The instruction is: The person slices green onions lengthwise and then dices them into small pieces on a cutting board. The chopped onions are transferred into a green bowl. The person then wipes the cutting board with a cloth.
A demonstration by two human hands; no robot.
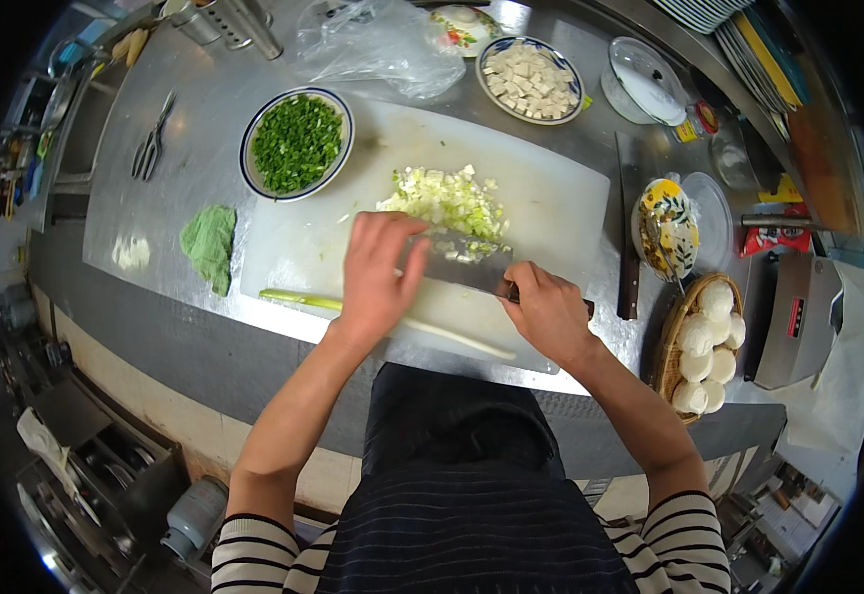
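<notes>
My right hand (pixel 547 308) grips the dark handle of a cleaver-style kitchen knife (pixel 476 269). Its broad blade lies low over a white cutting board (pixel 565 223), with pale bits along its upper side. At the blade's left end is my left hand (pixel 380 271), thumb and fingers apart; whether they touch the metal is unclear. Chopped scallion whites (pixel 450 197) form a loose heap just beyond the blade. A long scallion stalk (pixel 469 341) lies along the board's near side, its middle hidden under my left hand and wrist.
Around the board stand a bowl of chopped greens (pixel 297 145), a bowl of tofu cubes (pixel 530 78), a floral bowl (pixel 666 223) with a spoon, and a basket of white buns (pixel 699 353). A second knife (pixel 629 245), green cloth (pixel 209 245) and scissors (pixel 151 145) lie nearby.
</notes>
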